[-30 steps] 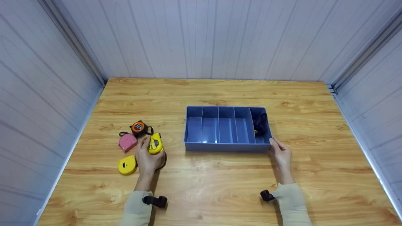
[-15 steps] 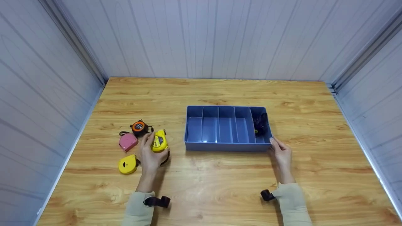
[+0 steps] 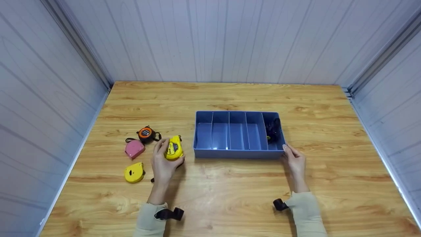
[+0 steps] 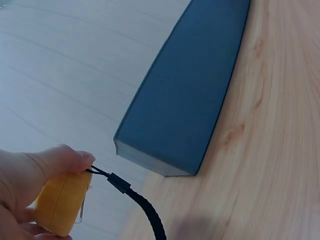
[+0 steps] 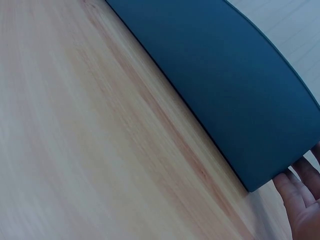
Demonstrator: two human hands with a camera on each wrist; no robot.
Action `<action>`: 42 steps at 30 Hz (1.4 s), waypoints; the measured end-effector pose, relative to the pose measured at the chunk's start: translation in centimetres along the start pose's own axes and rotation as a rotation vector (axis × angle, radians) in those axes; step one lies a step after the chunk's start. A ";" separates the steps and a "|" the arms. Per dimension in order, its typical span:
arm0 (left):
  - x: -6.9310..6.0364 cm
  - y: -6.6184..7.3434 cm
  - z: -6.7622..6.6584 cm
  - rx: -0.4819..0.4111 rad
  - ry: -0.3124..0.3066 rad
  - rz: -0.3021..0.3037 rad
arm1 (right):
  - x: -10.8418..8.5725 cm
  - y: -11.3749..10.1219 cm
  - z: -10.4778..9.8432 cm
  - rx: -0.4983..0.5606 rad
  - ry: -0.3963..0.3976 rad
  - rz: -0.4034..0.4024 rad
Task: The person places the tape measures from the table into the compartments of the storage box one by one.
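While the left hand held a yellow tape measure pinched between thumb and fingers, seemingly clear of the counter, the danger was all in that loose black strap! It dangled from the case beside the thumb, and it looked liable to snag on the blue tray, just to the right of that hand. The smooth, rounded case could have slipped, too, with the pinch so far out at the fingertips. And over at the other end, the right hand gripped the tray's near corner; a careless tug there might have skewed the whole tray. As for pose, the hands were well apart, the left arched over its case, the right reaching forward, thumb on the rim; how far its fingers wrapped underneath, nobody could tell.
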State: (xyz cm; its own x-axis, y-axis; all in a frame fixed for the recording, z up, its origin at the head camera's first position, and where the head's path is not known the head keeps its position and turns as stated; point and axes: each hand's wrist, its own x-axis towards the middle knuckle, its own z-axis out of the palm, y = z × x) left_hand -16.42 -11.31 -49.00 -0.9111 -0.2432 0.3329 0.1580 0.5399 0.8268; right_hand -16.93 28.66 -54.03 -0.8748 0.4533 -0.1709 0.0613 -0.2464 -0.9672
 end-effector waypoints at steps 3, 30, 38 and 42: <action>-0.2 0.3 0.3 -0.009 0.006 0.022 | 0.0 0.1 -0.1 0.013 -0.005 -0.007; -1.2 3.4 4.4 -0.143 -0.052 0.051 | -0.1 0.0 0.1 -0.054 0.037 0.033; -1.2 4.4 5.8 -0.156 -0.071 0.092 | 0.2 0.3 -0.1 0.026 0.007 0.018; -1.2 5.0 6.4 -0.161 -0.096 0.097 | 0.0 0.3 0.0 0.036 0.013 0.003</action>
State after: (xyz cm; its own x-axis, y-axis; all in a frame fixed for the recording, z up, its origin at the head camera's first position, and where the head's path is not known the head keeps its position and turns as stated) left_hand -16.96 -3.13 -48.21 -0.9197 -0.1141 0.3756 0.2980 0.4197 0.8573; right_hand -16.97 28.58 -54.28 -0.8684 0.4634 -0.1764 0.0462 -0.2786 -0.9593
